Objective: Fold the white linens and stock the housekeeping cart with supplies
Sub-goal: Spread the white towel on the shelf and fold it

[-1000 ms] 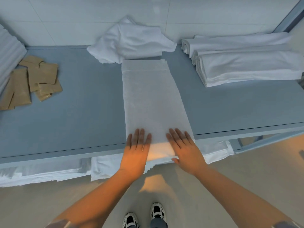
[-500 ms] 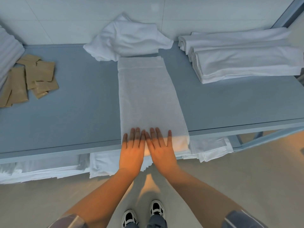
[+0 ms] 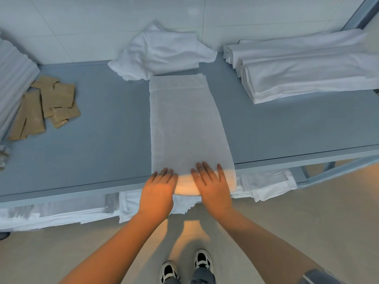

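A long white linen (image 3: pixel 184 124), folded into a narrow strip, lies lengthwise on the grey-blue cart top (image 3: pixel 102 130), its near end hanging just over the front edge. My left hand (image 3: pixel 159 191) rests at the strip's near left corner, fingers straight. My right hand (image 3: pixel 213 185) presses flat on the near end, fingers spread. A crumpled white linen (image 3: pixel 162 52) sits at the back, touching the strip's far end. A stack of folded white linens (image 3: pixel 303 66) lies at the back right.
Brown paper packets (image 3: pixel 47 105) lie in a loose pile at the left, beside a ribbed white stack (image 3: pixel 12 78). More white linens (image 3: pixel 61 212) fill the shelf below the top. A tiled wall stands behind. My shoes show on the beige floor (image 3: pixel 297 222).
My hands, set apart a second ago, came together in the middle and have now spread slightly apart again, sliding along the linen's near end. The view has shifted a little.
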Tool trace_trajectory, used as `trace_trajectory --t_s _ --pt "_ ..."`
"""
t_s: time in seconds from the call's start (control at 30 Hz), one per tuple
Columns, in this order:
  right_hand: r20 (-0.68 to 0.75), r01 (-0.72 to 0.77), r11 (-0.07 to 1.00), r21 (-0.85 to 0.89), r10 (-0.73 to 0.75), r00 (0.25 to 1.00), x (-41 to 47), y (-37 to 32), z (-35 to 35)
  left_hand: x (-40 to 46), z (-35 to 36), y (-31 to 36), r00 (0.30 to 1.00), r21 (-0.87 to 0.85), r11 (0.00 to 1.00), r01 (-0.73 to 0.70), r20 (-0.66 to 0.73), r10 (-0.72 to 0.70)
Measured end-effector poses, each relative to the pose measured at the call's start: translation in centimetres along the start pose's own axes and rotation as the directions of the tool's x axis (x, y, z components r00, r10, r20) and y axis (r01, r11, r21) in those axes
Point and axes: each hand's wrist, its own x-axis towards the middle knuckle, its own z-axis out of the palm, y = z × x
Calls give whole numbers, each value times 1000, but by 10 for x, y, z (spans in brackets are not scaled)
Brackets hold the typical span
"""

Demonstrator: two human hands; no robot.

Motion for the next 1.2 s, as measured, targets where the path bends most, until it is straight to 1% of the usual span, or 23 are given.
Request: trace_trajectory --t_s 0.07,0.17,0.23,0.3,0.4,0.47,0.6,0.7,0.73,0.8,0.87,0.9,0.93,0.97,1.03,1.13,1.2 --pt "-40 5 1000 30 -4 999 -4 11 -2 -6 0 -4 1000 45 999 -13 18 12" --pt "2 23 997 74 -23 1000 0 13 -10 -15 5 2 992 85 996 -21 126 10" --pt "40 32 993 115 -37 999 4 12 -15 -15 7 5 992 93 996 -4 128 -8" --pt "39 68 992 105 -72 997 4 20 -19 -10 7 2 995 75 997 1 101 -9" --pt "26 104 993 60 -106 994 -6 46 -25 -8 6 -7 995 78 996 -46 90 38" --pt "29 91 994 68 -93 995 -13 60 -29 -8 3 -9 993 84 994 -64 100 56" --pt "122 21 997 72 -30 992 -15 64 -38 -7 -3 -4 996 85 995 -58 75 52" --pt "183 4 996 88 -20 983 -11 63 -42 -7 -6 -5 994 65 996 -65 89 59" --pt "224 5 994 110 -30 974 -11 64 -42 -8 -6 -7 992 57 996 -69 112 63" --pt "347 31 987 156 -84 934 -13 72 -42 -10 -7 -14 982 -20 998 -59 177 62" --pt "424 36 965 259 -147 894 -15 82 -48 -12 -7 -25 965 -90 992 -91 237 110" --pt "412 8 939 345 -158 897 -16 85 -52 -14 -10 -31 953 -150 983 -110 263 147" --pt "392 -64 898 435 -125 911 -18 88 -58 -17 -14 -37 943 -236 966 -106 286 173" --pt "397 -163 844 510 -63 916 -20 89 -65 -19 -20 -42 939 -338 939 -61 299 169" --pt "395 -327 692 644 65 916 -24 91 -80 -24 -40 -47 949 -517 854 60 296 113" --pt "340 -419 470 777 248 907 -26 90 -101 -27 -67 -47 976 -722 671 169 218 -10" --pt "309 -417 361 834 321 895 -23 85 -111 -26 -78 -46 982 -787 587 189 144 -123"
